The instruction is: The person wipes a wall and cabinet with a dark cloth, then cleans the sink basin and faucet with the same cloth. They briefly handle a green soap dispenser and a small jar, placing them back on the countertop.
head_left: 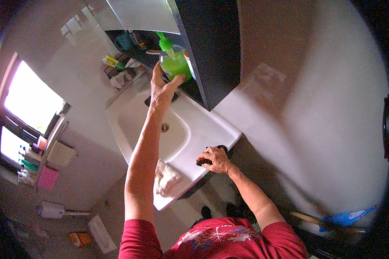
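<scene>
My left hand (163,88) reaches up to the shelf under the mirror cabinet. Its thumb and fingers are closed around the lower part of a clear pump bottle (176,65) with green liquid soap and a bright green pump. Over the right front corner of the white washbasin (205,129), my right hand (218,159) grips a dark brown, rough-looking thing (202,162); its exact kind is unclear. A crumpled white cloth (166,177) lies on the basin's front left rim. Below my left wrist, the dark tap (149,101) is partly hidden.
A black cabinet side (212,52) juts out right of the bottle. Left of it are a teal cup (124,42) and a wire rack (121,77) with small items. Bottles (28,166) line the window ledge at the left. A blue package (348,218) is at the lower right.
</scene>
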